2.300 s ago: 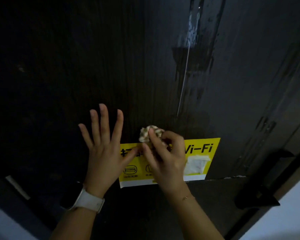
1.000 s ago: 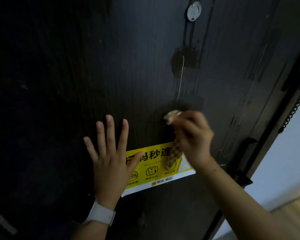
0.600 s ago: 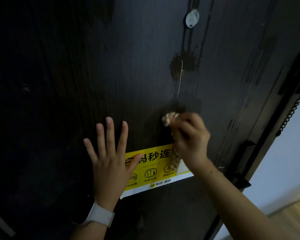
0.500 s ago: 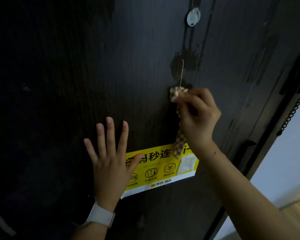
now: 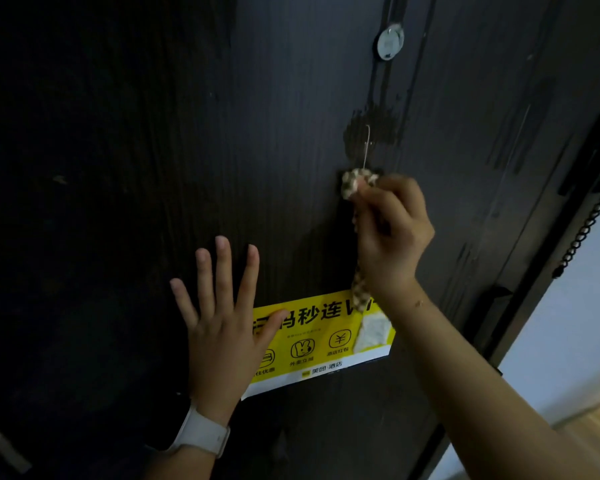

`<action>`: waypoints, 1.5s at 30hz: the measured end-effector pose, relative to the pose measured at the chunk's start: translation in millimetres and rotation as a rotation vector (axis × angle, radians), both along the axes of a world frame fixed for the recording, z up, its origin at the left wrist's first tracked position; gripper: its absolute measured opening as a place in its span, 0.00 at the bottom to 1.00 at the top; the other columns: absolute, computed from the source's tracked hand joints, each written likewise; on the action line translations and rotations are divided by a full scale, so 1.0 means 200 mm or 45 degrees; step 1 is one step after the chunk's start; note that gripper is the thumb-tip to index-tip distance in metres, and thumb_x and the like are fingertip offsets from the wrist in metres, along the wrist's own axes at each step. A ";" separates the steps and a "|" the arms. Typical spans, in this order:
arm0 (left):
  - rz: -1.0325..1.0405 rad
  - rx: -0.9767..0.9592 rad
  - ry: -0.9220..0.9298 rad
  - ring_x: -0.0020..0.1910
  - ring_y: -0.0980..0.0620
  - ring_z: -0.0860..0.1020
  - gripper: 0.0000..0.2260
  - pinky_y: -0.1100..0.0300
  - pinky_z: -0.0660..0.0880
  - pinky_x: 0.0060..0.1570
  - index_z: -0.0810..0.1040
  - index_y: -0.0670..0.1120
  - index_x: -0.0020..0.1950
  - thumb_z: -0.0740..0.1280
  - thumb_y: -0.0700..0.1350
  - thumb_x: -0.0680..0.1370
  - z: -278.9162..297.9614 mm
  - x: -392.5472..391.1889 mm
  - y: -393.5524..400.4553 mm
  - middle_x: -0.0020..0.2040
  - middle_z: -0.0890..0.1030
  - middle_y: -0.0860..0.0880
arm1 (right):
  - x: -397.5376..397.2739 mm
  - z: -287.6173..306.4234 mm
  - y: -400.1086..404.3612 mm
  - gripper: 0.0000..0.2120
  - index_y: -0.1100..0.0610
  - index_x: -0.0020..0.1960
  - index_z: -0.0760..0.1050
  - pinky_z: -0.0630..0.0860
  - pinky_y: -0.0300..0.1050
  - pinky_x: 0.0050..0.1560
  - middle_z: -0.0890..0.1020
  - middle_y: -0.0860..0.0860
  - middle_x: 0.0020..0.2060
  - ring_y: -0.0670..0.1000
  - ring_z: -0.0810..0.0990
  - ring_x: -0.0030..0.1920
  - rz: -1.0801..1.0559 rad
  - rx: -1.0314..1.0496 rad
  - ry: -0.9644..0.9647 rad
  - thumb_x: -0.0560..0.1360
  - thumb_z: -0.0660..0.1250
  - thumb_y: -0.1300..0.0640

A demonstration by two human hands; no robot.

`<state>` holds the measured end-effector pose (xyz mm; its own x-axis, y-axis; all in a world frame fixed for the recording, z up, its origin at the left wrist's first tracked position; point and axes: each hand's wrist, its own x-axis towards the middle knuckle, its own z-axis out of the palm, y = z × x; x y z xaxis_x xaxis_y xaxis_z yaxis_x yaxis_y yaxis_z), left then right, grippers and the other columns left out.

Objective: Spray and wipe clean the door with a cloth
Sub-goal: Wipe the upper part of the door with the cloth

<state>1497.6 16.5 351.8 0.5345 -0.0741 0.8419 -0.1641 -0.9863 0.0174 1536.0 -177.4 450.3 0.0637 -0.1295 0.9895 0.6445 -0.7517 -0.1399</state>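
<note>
While left hand (image 5: 222, 327) lies spread on door (image 5: 125, 140), right hand (image 5: 392, 233) pinches cloth (image 5: 354, 181) (checkered).

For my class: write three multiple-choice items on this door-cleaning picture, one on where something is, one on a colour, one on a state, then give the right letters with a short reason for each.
1. Where does the right hand hold the cloth?
A. Above the sticker, below the round disc
B. On the floor
C. Left of the left hand

2. What is the main colour of the sticker?
A. Red
B. Yellow
C. Green

3. How is the left hand?
A. Gripping a bottle
B. Curled in a fist
C. Flat on the door, fingers spread

Answers: 1 A, the bunched cloth presses on the door between the disc and the sticker. 2 B, yellow with black print and a white strip. 3 C, the palm rests open and holds nothing.
</note>
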 end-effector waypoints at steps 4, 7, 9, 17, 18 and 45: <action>-0.008 -0.010 -0.010 0.78 0.42 0.41 0.40 0.39 0.37 0.73 0.45 0.50 0.80 0.56 0.66 0.75 0.00 0.00 0.00 0.79 0.39 0.44 | -0.07 -0.24 -0.01 0.03 0.69 0.45 0.82 0.73 0.50 0.38 0.77 0.58 0.42 0.58 0.77 0.39 0.028 -0.160 0.115 0.73 0.69 0.72; -0.001 -0.014 0.002 0.78 0.43 0.41 0.40 0.40 0.36 0.74 0.45 0.50 0.80 0.55 0.67 0.75 0.00 -0.01 0.00 0.79 0.39 0.45 | -0.05 -0.06 -0.03 0.04 0.69 0.40 0.79 0.72 0.50 0.37 0.77 0.60 0.39 0.59 0.76 0.38 0.031 -0.171 0.138 0.73 0.69 0.71; -0.014 -0.033 0.016 0.78 0.44 0.41 0.39 0.41 0.36 0.74 0.48 0.50 0.80 0.56 0.66 0.75 0.01 -0.01 0.00 0.80 0.40 0.46 | -0.02 0.14 -0.04 0.06 0.68 0.38 0.78 0.70 0.43 0.38 0.76 0.59 0.38 0.56 0.76 0.38 -0.001 -0.055 0.064 0.74 0.69 0.69; -0.146 -0.232 -0.041 0.79 0.48 0.46 0.33 0.42 0.44 0.75 0.57 0.51 0.78 0.64 0.58 0.76 0.16 -0.12 -0.03 0.80 0.47 0.47 | -0.07 -0.07 -0.11 0.03 0.67 0.43 0.80 0.72 0.46 0.42 0.78 0.59 0.41 0.58 0.77 0.41 0.058 -0.392 0.158 0.74 0.69 0.70; -0.160 -0.207 -0.066 0.79 0.47 0.45 0.33 0.41 0.42 0.75 0.57 0.51 0.78 0.64 0.57 0.77 0.22 -0.12 -0.03 0.80 0.47 0.46 | -0.06 -0.04 -0.14 0.03 0.67 0.42 0.80 0.73 0.47 0.41 0.78 0.59 0.41 0.58 0.77 0.41 0.053 -0.406 0.167 0.74 0.69 0.70; -0.167 0.100 -0.095 0.78 0.46 0.38 0.30 0.40 0.37 0.73 0.48 0.51 0.80 0.55 0.55 0.80 0.77 -0.03 0.21 0.80 0.40 0.45 | -0.04 0.00 -0.01 0.09 0.63 0.51 0.82 0.75 0.48 0.45 0.80 0.58 0.48 0.58 0.78 0.46 0.217 -0.876 0.181 0.77 0.63 0.66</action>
<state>1491.9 58.4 505.7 0.4522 -0.2063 0.8677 -0.2894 -0.9542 -0.0761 1527.3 -178.9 449.9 0.1619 0.5429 0.8240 0.7712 -0.5906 0.2376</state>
